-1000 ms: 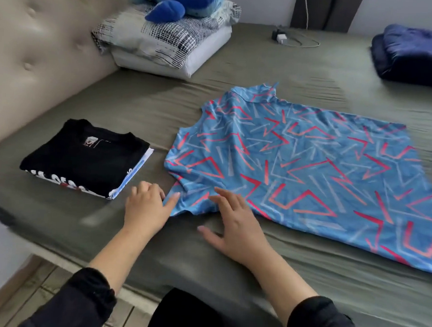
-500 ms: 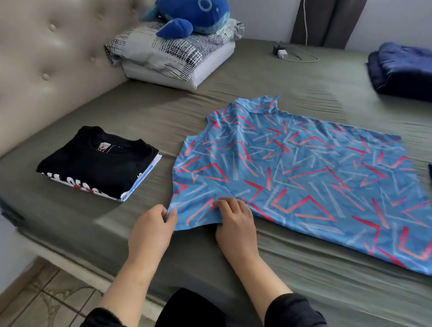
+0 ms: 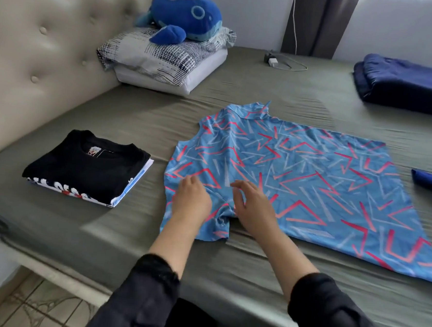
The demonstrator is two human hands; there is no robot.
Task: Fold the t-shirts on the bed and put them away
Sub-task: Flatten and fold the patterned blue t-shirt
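Note:
A light blue t-shirt (image 3: 310, 179) with red and pale zigzag marks lies spread flat on the grey-green bed sheet (image 3: 136, 123), collar toward the headboard. Its near sleeve (image 3: 216, 219) is bunched by the bed's front edge. My left hand (image 3: 191, 199) rests flat on that sleeve area, fingers pointing away from me. My right hand (image 3: 252, 206) lies just beside it on the shirt body, fingers spread and relaxed. Neither hand grips the cloth. A stack of folded shirts (image 3: 88, 165), black one on top, sits to the left of the blue shirt.
A padded beige headboard (image 3: 39, 51) runs along the left. Patterned pillows (image 3: 165, 59) with a blue whale plush (image 3: 186, 15) lie at the back, a charger and cable (image 3: 274, 60) behind. A folded navy blanket (image 3: 404, 84) and a blue cloth (image 3: 431, 180) are at the right.
My hands let go of the sleeve edge they pinched and moved forward onto the shirt, fingers now straightened. The camera view rose and moved closer.

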